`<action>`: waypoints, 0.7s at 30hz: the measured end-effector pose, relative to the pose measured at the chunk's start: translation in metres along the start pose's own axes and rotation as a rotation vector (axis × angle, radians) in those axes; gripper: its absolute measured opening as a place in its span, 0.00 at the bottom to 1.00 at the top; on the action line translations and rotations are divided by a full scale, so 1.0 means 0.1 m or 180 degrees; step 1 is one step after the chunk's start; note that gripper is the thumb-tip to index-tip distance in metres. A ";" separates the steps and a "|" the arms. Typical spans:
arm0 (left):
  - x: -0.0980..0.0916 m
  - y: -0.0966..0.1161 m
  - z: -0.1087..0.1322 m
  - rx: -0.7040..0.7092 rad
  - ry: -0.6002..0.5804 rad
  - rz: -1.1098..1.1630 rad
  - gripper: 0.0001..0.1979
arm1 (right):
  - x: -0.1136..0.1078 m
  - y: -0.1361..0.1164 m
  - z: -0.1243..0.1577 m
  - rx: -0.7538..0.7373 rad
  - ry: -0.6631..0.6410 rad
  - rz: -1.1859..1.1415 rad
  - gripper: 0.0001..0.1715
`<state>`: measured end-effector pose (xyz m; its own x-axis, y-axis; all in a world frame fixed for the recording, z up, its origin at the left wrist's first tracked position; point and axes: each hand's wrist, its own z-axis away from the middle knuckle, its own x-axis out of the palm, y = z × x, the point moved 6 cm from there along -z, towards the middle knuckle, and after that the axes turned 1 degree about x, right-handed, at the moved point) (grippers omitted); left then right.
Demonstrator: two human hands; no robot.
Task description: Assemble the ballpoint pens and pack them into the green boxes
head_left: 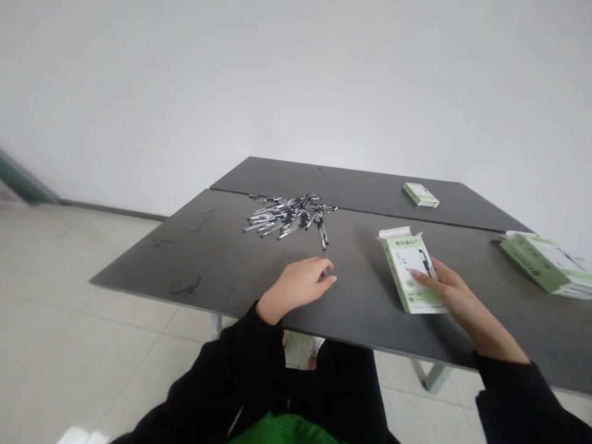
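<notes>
One far box (420, 194), stacked boxes (541, 262) at right, heaped pens (289, 214)

Light is soft, with glare on the floor (87, 333).

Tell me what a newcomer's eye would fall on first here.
Probably the heap of pens, loose on the dark table beyond the left hand. Next, the green-and-white box in the right hand, its far-end flap open. After that, the stacked boxes at the right edge and a lone box farther back.
</notes>
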<state>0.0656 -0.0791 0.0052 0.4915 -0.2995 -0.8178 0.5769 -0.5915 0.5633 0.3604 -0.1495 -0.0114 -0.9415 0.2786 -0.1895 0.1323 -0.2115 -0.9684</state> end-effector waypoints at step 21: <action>-0.02 -0.53 -1.15 -0.1340 0.0118 -0.0931 0.22 | -0.48 -0.14 -0.43 -0.1025 0.0263 0.2490 0.12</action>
<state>0.1091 0.0391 -0.0093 0.2885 -0.1352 -0.9479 0.9027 -0.2915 0.3163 0.4172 -0.1194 0.0048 -0.5182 0.2334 -0.8228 0.8293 -0.0982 -0.5501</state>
